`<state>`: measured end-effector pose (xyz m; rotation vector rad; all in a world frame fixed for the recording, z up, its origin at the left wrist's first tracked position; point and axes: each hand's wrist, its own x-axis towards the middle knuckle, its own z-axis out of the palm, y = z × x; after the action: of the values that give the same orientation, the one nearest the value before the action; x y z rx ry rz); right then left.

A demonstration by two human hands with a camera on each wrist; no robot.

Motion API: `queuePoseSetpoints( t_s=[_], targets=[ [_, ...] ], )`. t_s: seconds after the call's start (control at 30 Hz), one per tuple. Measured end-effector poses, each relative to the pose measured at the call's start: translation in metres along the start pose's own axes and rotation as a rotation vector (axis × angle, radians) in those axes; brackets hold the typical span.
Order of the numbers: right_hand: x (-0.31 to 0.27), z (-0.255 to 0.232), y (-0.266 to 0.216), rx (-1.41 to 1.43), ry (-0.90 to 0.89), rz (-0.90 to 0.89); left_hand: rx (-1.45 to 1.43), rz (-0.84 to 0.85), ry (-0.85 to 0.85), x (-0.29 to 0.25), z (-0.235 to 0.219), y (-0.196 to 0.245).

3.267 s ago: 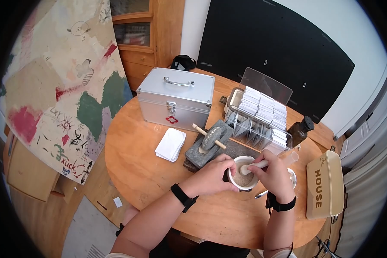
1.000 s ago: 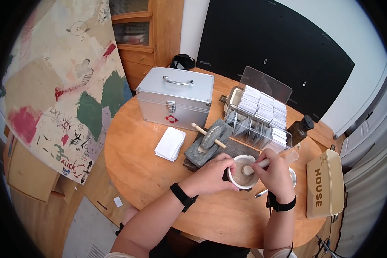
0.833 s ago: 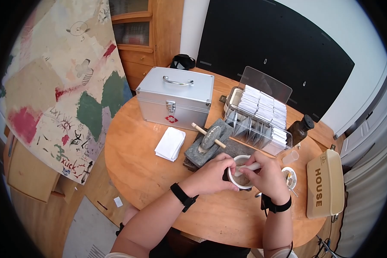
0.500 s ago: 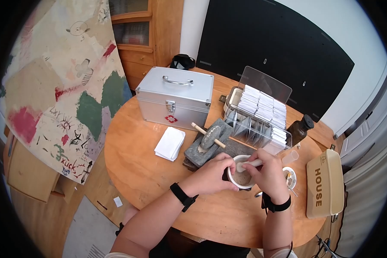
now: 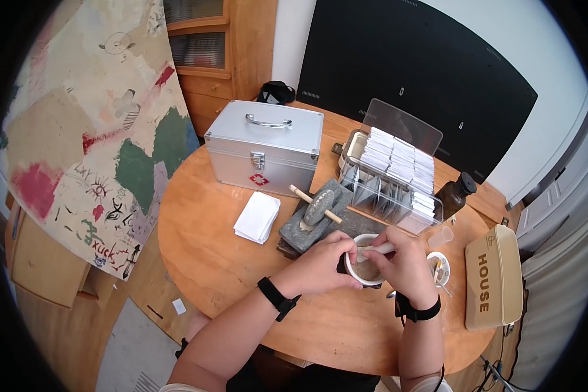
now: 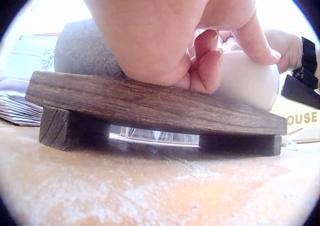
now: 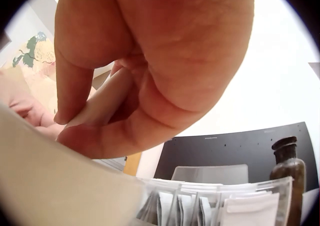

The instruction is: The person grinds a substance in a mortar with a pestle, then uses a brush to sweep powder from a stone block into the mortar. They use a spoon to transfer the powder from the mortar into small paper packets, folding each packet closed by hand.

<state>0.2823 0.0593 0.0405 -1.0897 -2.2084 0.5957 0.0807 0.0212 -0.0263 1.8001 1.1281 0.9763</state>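
Note:
A white mortar (image 5: 373,283) with grainy brownish powder inside sits in front of me, at the right end of a dark wooden stand (image 6: 150,103). My left hand (image 5: 323,264) grips its left side, thumb at the near wall and fingers at the far rim. Pinched between the thumb and fingers of my right hand (image 5: 406,264) is a white pestle (image 7: 102,100). The pestle leans to the right, with its head down in the mortar near the far left of the bowl. In the right wrist view, the mortar wall hides the pestle's lower end.
Left of the mortar stands a grey stone grinder with a wheel (image 5: 320,206). Behind are a clear box of paper packets (image 5: 398,160), a silver case (image 5: 264,147) and a brown bottle (image 5: 456,191). On the right are a plastic cup (image 5: 441,236), a small dish (image 5: 445,269) and a HOUSE box (image 5: 494,277).
My right hand has shifted slightly and swung the pestle's head from the right of the bowl to the far left, uncovering more of the cup and dish. The left hand keeps its grip.

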Motion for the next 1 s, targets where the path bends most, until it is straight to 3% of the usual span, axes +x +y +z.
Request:
queuePoseSetpoints(
  t_s=[0.17,0.23,0.4,0.47,0.6,0.67,0.8,0.87,0.9,0.93,1.0],
  targets=[
    [-0.003,-0.021,-0.004,0.009,-0.200,0.203,0.012,0.038,0.016,0.000,0.002,-0.004],
    [-0.002,-0.019,0.005,-0.098,-0.033,0.174,0.013,0.038,0.020,0.000,0.001,-0.002],
    [0.001,-0.006,-0.002,0.029,0.051,0.014,-0.004,-0.007,0.006,0.000,0.000,0.002],
    [0.000,-0.016,-0.006,0.066,-0.178,0.152,-0.011,-0.038,-0.001,0.000,0.000,0.002],
    [-0.003,-0.021,0.013,-0.021,-0.177,0.201,0.019,0.024,0.013,0.000,0.002,-0.004],
    [-0.002,-0.011,0.010,-0.057,0.075,0.106,0.028,0.029,0.013,0.000,0.002,-0.003],
    [-0.001,0.000,0.001,-0.005,0.059,-0.051,-0.001,0.020,0.020,0.000,0.002,-0.003],
    [-0.002,-0.015,-0.007,0.091,-0.174,0.152,-0.006,0.024,0.026,0.000,0.002,-0.004],
    [-0.002,-0.022,-0.005,0.031,-0.201,0.214,-0.004,0.021,0.016,0.000,0.001,-0.002],
    [-0.002,-0.024,0.001,0.031,-0.202,0.214,-0.003,0.018,0.006,0.000,0.001,-0.002],
    [-0.001,-0.021,0.013,-0.077,-0.026,0.195,-0.005,0.030,0.012,0.000,0.002,-0.004]
  ],
)
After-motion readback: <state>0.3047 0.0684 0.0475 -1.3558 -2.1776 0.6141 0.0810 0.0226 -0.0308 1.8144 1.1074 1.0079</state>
